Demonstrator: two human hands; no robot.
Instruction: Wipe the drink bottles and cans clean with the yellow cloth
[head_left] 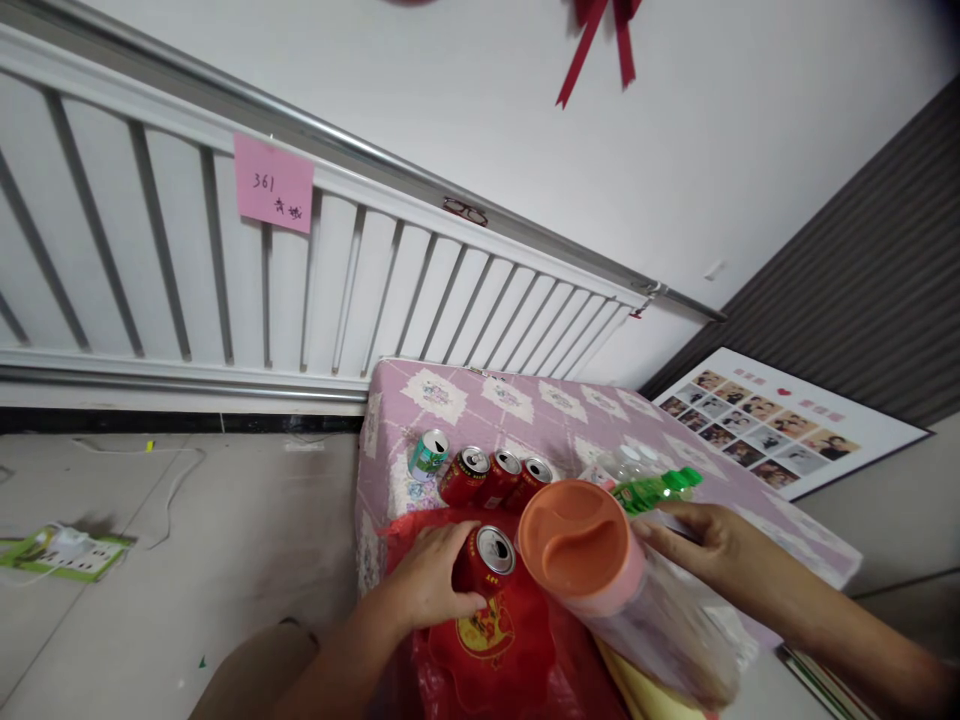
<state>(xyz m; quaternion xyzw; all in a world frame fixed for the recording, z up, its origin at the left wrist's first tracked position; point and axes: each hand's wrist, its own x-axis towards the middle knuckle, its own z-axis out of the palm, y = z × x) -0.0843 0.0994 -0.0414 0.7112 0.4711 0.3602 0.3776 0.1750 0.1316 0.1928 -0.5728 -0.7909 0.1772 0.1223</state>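
My left hand (431, 580) is wrapped round a red drink can (486, 562) that rests on a red plastic bag (495, 650) at the table's near edge. My right hand (701, 545) grips a clear jug with an orange lid (577, 535), tilted toward me. Behind the jug lies a green-capped bottle (656, 490). Three more red cans (495, 475) and a green-and-white can (427, 455) lie in a row further back on the pink patterned tablecloth (525, 400).
A white radiator (225, 270) with a pink note (274, 185) lines the wall behind. A framed photo collage (780, 420) leans at right. Green packaging (64, 550) and a cable lie on the floor at left. Something yellow (652, 695) sits under the jug.
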